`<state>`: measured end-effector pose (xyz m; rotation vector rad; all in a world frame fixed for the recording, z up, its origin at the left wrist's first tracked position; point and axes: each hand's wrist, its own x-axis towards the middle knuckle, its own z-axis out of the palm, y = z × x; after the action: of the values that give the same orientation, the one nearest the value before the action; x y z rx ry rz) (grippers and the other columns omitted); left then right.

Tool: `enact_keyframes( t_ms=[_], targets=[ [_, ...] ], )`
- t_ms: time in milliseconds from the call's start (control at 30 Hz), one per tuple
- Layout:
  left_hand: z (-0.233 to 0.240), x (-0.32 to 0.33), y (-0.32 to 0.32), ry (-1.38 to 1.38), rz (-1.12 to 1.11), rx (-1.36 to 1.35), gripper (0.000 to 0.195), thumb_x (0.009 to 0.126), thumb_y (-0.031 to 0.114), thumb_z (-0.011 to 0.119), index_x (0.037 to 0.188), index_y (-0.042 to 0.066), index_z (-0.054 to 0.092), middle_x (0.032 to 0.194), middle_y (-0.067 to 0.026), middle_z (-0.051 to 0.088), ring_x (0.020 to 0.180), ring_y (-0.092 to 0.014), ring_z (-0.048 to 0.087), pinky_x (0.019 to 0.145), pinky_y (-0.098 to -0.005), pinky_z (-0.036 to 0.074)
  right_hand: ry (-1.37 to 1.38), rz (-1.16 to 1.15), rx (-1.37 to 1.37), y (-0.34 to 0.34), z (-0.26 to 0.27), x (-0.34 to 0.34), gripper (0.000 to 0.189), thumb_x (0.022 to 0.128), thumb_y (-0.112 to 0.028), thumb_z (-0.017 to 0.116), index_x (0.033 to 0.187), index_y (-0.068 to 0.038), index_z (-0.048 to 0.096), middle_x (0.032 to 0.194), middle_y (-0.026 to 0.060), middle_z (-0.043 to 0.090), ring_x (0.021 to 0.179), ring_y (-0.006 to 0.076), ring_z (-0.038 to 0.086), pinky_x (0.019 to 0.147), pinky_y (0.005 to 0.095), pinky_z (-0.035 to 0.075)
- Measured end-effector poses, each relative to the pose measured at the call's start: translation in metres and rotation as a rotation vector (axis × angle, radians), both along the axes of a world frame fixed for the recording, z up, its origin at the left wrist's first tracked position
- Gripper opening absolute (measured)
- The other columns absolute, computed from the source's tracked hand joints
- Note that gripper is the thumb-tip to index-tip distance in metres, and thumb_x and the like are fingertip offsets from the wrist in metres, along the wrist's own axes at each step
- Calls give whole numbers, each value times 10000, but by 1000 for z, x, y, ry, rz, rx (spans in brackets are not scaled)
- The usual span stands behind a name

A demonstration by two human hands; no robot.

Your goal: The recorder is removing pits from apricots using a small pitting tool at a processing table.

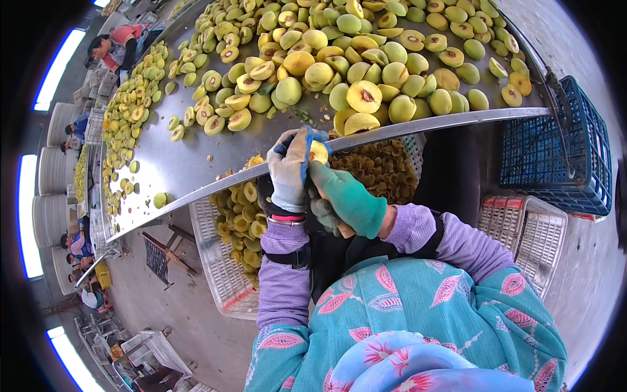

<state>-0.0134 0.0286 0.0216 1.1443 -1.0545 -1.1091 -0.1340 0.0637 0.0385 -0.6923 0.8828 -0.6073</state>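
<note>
My left hand (pixel 290 164), in a white and blue work glove, grips a yellow-green fruit half (pixel 319 153), apricot- or plum-like, at the metal table's front edge. Close against it is my right hand (pixel 351 198) in a green-backed glove, its fingers closed. A tan end (pixel 346 230), seemingly a tool's handle, sticks out below that fist; whatever lies at its other end is hidden by the hands and fruit. Just beyond my hands, many cut fruit halves (pixel 363 97), some with the pit still inside, are heaped on the steel table (pixel 191 159).
Below the table edge, a white plastic basket (pixel 208 264) holds hollowed fruit halves (pixel 240 220). Brown pieces, perhaps pits (pixel 379 171), fill another container. Blue crates (pixel 563 152) and a white crate (pixel 526 230) stand right. A stool (pixel 169 252) and a person (pixel 125 44) are at left.
</note>
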Motion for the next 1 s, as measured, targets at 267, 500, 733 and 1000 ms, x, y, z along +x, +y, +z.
enact_keyframes(
  t_ms=[267,500,733,1000],
  targets=[
    [35,19,41,-729,216,-253,378,904,378,508,894,12,600,746,-112,630,660,-212,623,568,-316,502,-987,454,529,2,7,-34,414,949,-492,363,795,-134,504,484,-65,386,365,57,374,346,231,282],
    [18,160,-87,-1013,409,578,811,737,649,548,1085,-83,564,1006,-240,625,989,-377,576,916,-393,415,-274,189,566,-4,-29,-44,360,913,-479,441,828,-129,464,530,-62,387,375,73,362,374,223,320],
    [-17,115,-95,-285,16,386,385,754,72,677,1113,-2,559,933,-85,618,790,-164,622,655,-285,560,218,27,-218,-35,-5,-10,392,925,-415,455,840,-37,512,577,67,522,474,191,549,403,330,411],
    [11,31,-14,157,-39,45,257,913,169,535,1070,-29,581,946,-106,628,825,-161,619,765,-282,518,649,-98,-885,-32,-19,18,302,920,-304,501,911,-3,505,681,226,582,687,428,579,545,473,428]
  ],
)
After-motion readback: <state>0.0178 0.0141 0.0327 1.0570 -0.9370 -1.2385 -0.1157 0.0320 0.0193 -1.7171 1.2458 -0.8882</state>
